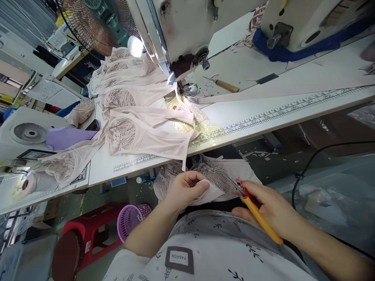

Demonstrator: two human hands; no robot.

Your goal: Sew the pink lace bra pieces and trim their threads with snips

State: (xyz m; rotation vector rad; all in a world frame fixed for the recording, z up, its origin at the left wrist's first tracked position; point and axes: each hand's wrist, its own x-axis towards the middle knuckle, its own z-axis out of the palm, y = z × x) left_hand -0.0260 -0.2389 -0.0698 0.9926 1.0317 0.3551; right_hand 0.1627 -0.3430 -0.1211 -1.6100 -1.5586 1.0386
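Observation:
My left hand (183, 191) pinches the pale edge of a lace bra (215, 173) between thumb and fingers, just below the table's front edge. The bra hangs over my lap, its lace cups partly hidden behind my hand. My right hand (268, 207) is closed around a pair of scissors (259, 217) with a long yellow handle and some red near the grip. Their metal blades point up and left, close to the bra's fabric. Whether the blades touch it I cannot tell. On the table above, more pale pink lace bras (125, 132) lie in an overlapping row.
A sewing machine (187, 31) stands over the white table (243, 117), which has a printed ruler along its front edge. A wooden-handled awl (227, 86) lies behind the needle area. Below left are a red stool (93, 222) and a purple basket (124, 224). A fan (88, 27) stands behind.

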